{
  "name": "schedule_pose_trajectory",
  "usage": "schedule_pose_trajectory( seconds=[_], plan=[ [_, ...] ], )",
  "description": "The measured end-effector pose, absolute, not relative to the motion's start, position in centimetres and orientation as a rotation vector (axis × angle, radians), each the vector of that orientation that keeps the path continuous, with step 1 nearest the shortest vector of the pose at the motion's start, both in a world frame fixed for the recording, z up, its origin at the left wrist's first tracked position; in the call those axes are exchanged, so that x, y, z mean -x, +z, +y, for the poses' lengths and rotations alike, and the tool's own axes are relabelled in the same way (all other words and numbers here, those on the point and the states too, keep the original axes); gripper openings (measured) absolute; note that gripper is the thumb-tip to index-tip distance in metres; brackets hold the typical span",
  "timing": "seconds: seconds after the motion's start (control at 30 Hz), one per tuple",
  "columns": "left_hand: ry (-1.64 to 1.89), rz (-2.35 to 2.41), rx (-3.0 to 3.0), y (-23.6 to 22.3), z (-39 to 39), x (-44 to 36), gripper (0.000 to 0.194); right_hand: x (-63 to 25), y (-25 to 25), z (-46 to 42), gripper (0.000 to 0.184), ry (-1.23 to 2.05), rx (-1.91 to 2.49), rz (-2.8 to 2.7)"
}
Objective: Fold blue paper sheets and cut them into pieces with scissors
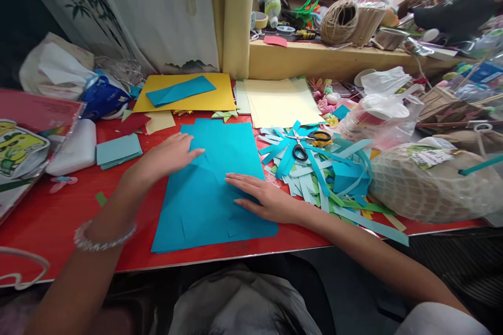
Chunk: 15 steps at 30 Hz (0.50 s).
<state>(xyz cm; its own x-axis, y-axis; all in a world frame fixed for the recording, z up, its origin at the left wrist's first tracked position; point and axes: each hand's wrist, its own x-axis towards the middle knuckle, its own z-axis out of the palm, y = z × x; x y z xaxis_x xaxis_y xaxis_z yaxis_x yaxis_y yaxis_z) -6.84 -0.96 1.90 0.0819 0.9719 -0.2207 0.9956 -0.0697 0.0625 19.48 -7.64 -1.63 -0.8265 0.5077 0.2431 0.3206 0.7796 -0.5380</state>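
Several blue paper sheets (220,146) lie loosely stacked on the red table in front of me, with smaller blue pieces on top. My left hand (173,154) rests at the upper left of the stack, fingers stretched out and thumb apart. Lower on the right part of the paper lies my right hand (263,196), flat with its fingers extended. Neither hand grips anything. Scissors (299,141) with black handles sit to the right, on a heap of blue and green paper strips (306,178).
Yellow sheets (145,91) bear a blue strip (181,91) at the back; cream sheets (279,99) lie beside them. Light blue cards (119,151) are at left. A net-wrapped bundle (424,180) stands at right. A crowded ledge (306,57) holds a twine roll (340,21).
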Motion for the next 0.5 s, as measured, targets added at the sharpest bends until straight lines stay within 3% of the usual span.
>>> schedule_pose_trajectory(
  seconds=[0.23, 0.5],
  plan=[
    [-0.201, 1.804, -2.315, 1.6, 6.2, 4.5, 0.055, -18.9, -1.3, -8.4, 0.055, 0.498, 0.338, -2.814],
    [-0.277, 1.823, -2.331, 2.2, 5.4, 6.8, 0.050, -18.6, -1.4, -8.8, 0.057, 0.391, 0.394, -2.899]
  ],
)
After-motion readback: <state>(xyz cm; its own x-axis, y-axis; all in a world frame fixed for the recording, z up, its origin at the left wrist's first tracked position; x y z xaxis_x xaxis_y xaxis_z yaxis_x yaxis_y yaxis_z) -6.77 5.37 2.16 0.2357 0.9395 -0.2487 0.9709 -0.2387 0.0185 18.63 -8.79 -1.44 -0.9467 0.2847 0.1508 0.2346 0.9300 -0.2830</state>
